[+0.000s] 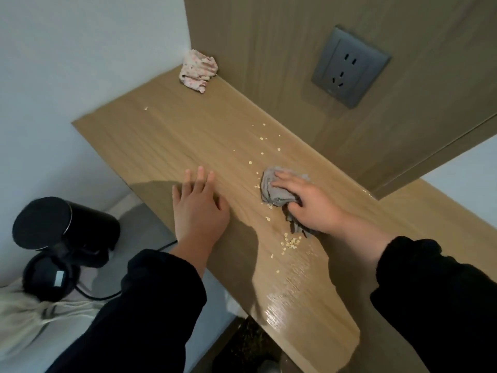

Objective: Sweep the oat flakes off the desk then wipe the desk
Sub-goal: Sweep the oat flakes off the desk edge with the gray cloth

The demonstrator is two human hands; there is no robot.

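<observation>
Pale oat flakes [291, 242] lie scattered on the wooden desk [166, 135], some in a small heap near the front edge and others spread toward the back wall. My right hand [309, 203] presses down on a crumpled grey cloth [274, 189] in the middle of the desk, fingers gripping it. My left hand [200, 208] rests flat on the desk near its left edge, fingers spread, holding nothing.
A crumpled pink-dotted cloth [199, 70] sits in the far corner by the wall. A grey wall socket [349, 68] is on the wooden back panel. Below the desk's left edge stand a black kettle [64, 224] on its base with a cord, and a light fabric [32, 313].
</observation>
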